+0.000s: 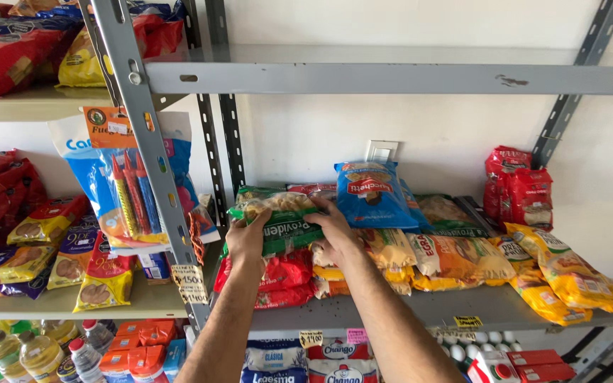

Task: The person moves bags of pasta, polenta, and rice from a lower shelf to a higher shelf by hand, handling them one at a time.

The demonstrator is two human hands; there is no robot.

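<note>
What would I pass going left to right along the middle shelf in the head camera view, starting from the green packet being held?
Green pasta packet held by left hand and right hand → blue packet → orange-yellow packets → red packets → yellow packets.

The pasta packet (278,216) gripped between the left hand (247,240) and the right hand (336,232) is green with a clear window showing pale yellow pasta. Behind it stands a blue packet (372,193) with a red and white badge. Beneath lie red packets (282,278), and to the right yellow and orange packets (455,261) run along the grey metal shelf (462,306). Two red bags (519,188) stand against the white wall (427,135). On the neighbouring shelf, biscuit packs (97,273) look purple, yellow and red, though their printed patterns are hard to make out. Yellow oil bottles (40,354) sit below.
</note>
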